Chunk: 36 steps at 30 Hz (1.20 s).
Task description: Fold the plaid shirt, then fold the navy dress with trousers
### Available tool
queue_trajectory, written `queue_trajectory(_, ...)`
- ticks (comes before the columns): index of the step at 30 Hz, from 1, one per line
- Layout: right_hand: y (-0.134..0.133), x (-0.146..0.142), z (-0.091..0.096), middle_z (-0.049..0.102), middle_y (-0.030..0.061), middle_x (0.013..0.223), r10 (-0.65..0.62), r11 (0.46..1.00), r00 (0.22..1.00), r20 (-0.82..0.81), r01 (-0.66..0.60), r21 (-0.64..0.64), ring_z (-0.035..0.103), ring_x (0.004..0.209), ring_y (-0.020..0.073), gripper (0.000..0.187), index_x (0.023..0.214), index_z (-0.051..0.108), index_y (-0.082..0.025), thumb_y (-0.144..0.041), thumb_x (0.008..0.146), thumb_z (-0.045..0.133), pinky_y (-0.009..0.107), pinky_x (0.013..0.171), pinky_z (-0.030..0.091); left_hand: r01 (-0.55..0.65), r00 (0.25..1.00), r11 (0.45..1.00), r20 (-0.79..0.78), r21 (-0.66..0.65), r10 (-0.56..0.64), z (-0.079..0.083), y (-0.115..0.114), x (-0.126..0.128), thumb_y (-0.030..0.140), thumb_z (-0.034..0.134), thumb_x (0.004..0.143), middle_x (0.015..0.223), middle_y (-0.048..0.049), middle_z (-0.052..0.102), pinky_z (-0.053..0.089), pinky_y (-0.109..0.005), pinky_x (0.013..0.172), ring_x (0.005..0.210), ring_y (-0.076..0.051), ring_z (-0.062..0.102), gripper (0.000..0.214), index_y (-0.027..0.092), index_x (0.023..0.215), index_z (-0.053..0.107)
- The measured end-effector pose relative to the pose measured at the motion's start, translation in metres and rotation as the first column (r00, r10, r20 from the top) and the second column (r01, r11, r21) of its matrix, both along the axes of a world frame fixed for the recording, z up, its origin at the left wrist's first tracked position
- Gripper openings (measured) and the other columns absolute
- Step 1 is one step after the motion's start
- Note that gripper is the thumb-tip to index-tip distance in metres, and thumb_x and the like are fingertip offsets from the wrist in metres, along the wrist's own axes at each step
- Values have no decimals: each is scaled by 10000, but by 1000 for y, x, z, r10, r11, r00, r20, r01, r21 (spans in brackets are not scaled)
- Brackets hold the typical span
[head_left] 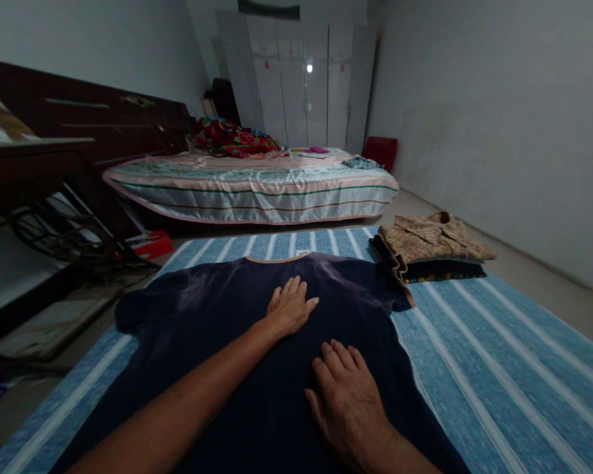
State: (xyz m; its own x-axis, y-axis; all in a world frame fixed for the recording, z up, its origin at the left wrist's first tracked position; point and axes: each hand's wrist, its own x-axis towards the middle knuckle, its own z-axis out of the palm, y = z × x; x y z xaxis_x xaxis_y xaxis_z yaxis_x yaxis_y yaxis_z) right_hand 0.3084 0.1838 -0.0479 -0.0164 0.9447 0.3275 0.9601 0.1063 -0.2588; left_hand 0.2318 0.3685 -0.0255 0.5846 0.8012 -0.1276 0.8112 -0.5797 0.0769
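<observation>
A dark navy T-shirt (217,316) lies spread on a blue-and-white striped cloth (474,368), its tan-edged neckline at the far side and a sleeve out to each side. My left hand (290,308) rests flat on the upper middle of the shirt, fingers stretched out. Nearer to me and to the right, my right hand (346,395) lies palm down on the shirt with its fingers slightly bent and apart. Neither hand holds anything. The shirt's lower part runs beneath my forearms and out of the frame.
Folded clothes (429,240), a tan checked garment on top, are stacked at the far right, beside the shirt's right sleeve. Beyond stands a bed (257,191) with a striped cover. A dark table with an iron treadle frame (44,230) stands at left.
</observation>
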Motion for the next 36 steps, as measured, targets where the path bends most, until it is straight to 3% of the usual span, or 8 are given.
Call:
queue_trajectory(5,0,1,4,530,106,1295,24,998,1000,-21,-25,-55,433,1222,290,363,1175,559,-181,-387,907,427,479,1013,325,55,997,996,48,73,-58,-4,-12,24,499,213,926,1515,-104,202,152,-461,1104,1399,-233,133,610,135,1409,297)
queue_trajectory(10,2,2,11,534,113,1284,21,994,1000,-18,-23,-109,431,1215,295,357,1159,568,-164,-369,903,427,472,1002,333,79,995,993,48,83,-83,-10,-9,25,550,191,915,1515,-101,210,151,-492,1093,1399,-252,128,640,167,1417,290)
queue_trajectory(17,2,23,28,620,99,1025,-121,978,992,46,127,-162,544,992,256,195,961,626,-174,-252,860,478,401,867,433,79,994,994,73,80,-85,-15,-8,23,576,212,905,1519,-101,202,136,-525,1084,1398,-265,131,612,253,1418,292)
queue_trajectory(21,0,35,35,609,105,1017,-173,978,982,79,181,-109,551,963,245,203,967,624,-175,-244,873,458,377,851,445,76,993,995,87,68,-82,-17,-9,23,582,215,901,1522,-96,193,130,-530,1084,1399,-269,119,603,274,1413,302)
queue_trajectory(24,-4,47,23,593,120,1120,-161,983,981,105,169,-68,537,1035,253,247,1045,610,-158,-253,881,451,376,889,437,74,992,995,102,61,-80,-16,-9,22,577,228,900,1522,-96,198,120,-537,1083,1400,-271,117,592,281,1405,314)
queue_trajectory(30,-12,78,-20,558,140,1236,-242,970,961,136,237,54,502,1148,263,347,1140,583,-125,-321,901,426,395,974,396,62,993,998,100,-22,-59,-6,-7,28,526,322,882,1510,-102,236,154,-582,1057,1386,-312,157,550,276,1370,365)
queue_trajectory(33,-13,82,-27,583,139,1200,-292,956,945,150,281,88,525,1121,270,359,1115,598,-127,-345,909,401,403,952,407,67,992,998,111,-16,-65,-4,-11,39,456,368,874,1480,-136,299,209,-571,1046,1367,-321,219,523,208,1332,418)
queue_trajectory(36,-14,81,-26,595,146,1180,-318,946,932,172,302,115,536,1103,286,378,1104,602,-124,-378,903,407,423,926,415,131,978,991,160,34,-135,-10,-18,49,381,289,912,1485,-91,303,170,-484,1098,1379,-230,206,481,191,1343,390)
